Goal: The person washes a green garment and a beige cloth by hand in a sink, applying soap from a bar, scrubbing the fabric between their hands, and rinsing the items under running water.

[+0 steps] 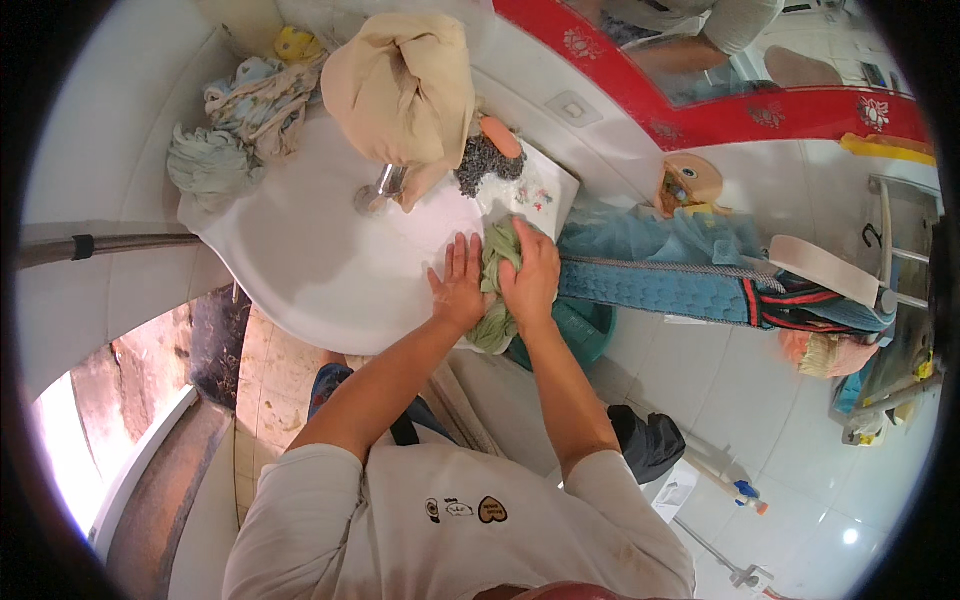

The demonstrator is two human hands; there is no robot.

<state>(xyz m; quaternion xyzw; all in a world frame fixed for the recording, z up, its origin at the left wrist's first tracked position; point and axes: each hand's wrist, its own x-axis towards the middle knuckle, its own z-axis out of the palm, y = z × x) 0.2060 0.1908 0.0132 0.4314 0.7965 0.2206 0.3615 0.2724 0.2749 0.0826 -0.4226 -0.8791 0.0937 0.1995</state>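
Note:
A twisted green cloth [501,256] lies along the right ledge of the white washbasin [322,247], with one end hanging towards the front edge. My right hand [534,274] grips it from the right, thumb and fingers curled over the fabric. Just left of the cloth, my left hand [459,289] rests flat on the basin with its fingers extended and nothing held. A chrome faucet [386,181] stands at the back, partly covered by a bulky beige cloth bundle [405,90].
Crumpled cloths [214,161] sit at the basin's left corner. A dark scrubbing pad [487,161] and an orange oval item [500,137] lie on the back ledge. A blue textured strap [652,289] hangs to the right, above a teal bucket [581,334]. A red-framed mirror [772,114] is on the wall.

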